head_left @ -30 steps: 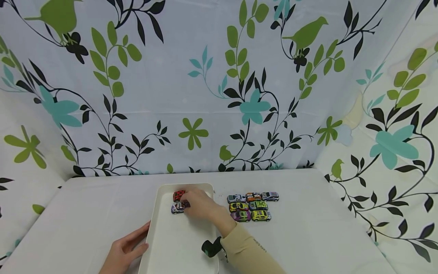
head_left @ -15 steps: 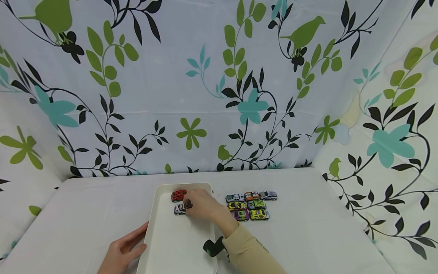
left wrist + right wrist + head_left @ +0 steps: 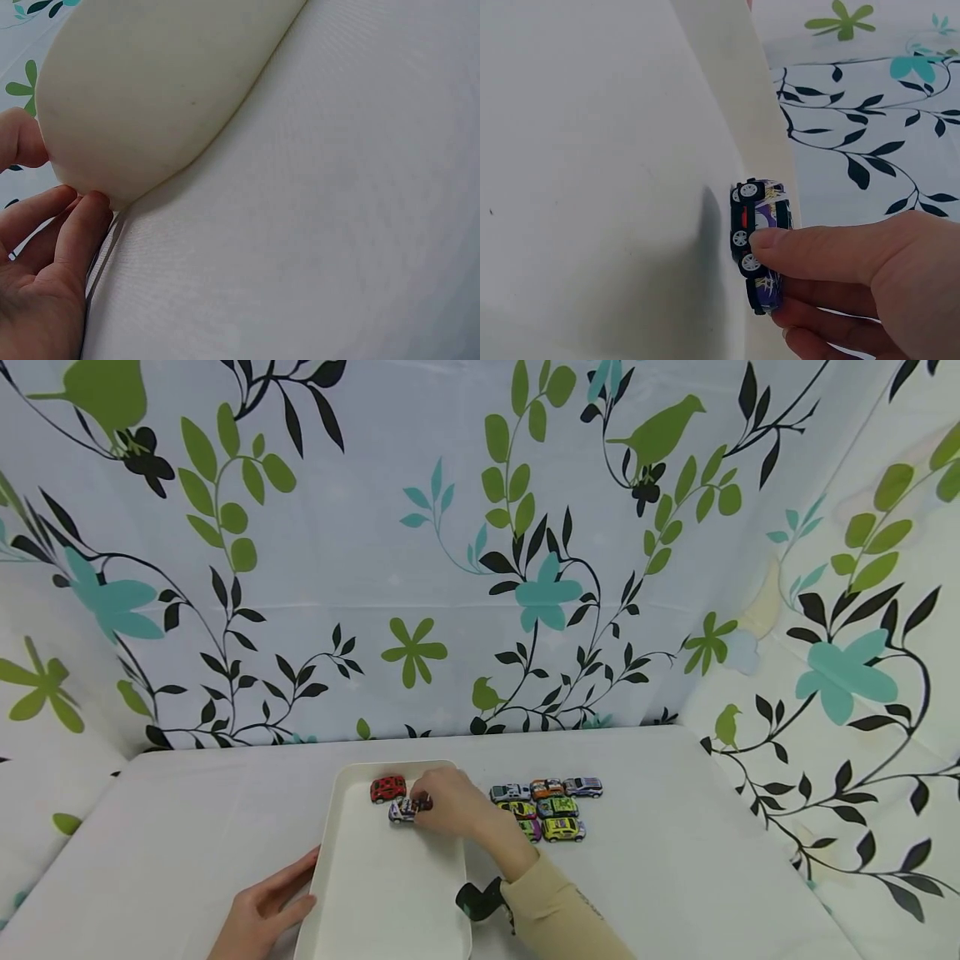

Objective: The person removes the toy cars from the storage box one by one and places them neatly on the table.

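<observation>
smooth matt tray [image 3: 352,893], glossy toy car [image 3: 759,244]

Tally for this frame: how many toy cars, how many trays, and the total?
Toy cars: 9 (red car in the tray, pinched car in the right hand, 7 grouped cars on the table)
Trays: 1
Total: 10
</observation>
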A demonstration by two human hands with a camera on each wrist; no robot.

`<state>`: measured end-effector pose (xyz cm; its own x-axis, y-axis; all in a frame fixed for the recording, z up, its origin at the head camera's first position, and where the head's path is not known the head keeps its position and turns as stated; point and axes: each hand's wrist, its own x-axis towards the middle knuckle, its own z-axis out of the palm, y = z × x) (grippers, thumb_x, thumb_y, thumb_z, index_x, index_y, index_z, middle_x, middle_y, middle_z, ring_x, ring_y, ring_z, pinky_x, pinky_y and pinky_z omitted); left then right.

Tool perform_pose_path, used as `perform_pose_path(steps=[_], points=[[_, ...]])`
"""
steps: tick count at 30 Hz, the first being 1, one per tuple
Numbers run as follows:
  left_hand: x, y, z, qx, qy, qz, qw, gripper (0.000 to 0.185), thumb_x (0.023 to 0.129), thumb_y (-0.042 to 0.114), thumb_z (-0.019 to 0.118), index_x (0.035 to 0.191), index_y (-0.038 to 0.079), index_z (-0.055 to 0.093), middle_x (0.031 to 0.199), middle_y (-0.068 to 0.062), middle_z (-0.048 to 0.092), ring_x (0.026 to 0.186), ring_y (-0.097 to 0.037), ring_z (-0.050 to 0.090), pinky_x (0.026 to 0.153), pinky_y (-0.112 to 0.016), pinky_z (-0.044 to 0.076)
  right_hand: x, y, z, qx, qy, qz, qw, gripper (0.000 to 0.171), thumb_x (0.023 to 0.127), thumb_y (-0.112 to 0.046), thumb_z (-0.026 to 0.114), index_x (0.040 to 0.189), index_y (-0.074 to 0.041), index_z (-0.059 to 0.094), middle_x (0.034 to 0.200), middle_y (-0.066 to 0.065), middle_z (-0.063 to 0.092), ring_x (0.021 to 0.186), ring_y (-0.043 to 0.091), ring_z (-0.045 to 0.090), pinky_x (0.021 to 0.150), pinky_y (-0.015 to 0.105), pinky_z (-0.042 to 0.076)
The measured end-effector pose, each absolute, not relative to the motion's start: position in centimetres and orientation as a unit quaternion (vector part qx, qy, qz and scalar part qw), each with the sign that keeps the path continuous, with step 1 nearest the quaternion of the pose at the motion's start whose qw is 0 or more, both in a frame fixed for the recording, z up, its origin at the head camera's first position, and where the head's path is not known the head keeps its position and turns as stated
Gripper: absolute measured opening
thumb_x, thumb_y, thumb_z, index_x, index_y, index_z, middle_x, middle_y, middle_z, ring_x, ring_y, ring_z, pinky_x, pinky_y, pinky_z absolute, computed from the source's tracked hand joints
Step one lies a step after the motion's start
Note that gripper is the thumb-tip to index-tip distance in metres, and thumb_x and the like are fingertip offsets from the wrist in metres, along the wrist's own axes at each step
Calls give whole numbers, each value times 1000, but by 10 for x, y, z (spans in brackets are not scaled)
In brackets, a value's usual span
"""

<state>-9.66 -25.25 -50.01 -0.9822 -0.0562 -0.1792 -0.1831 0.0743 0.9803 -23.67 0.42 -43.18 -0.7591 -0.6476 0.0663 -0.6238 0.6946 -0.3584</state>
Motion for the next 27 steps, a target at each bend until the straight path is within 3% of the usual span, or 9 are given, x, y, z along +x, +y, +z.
perform_pose_path(steps=[8,27], points=[[-96,-254,-501,-77,734,674,43,63,92,13,72,146,-6,45,127,22,60,110,12,56,87,-17,55,-236,16,-427,-354,912,-208,13,21,88,-16,77,109,-12,77,100,-1,69,92,11,59,80,22,50],[-94,-255,-504,-29,732,681,24,60,94,7,68,144,-11,43,128,22,61,113,12,56,87,-13,52,-230,57,-424,-344,910,-228,-33,24,93,-11,71,117,-6,73,112,5,68,102,20,58,85,28,54]])
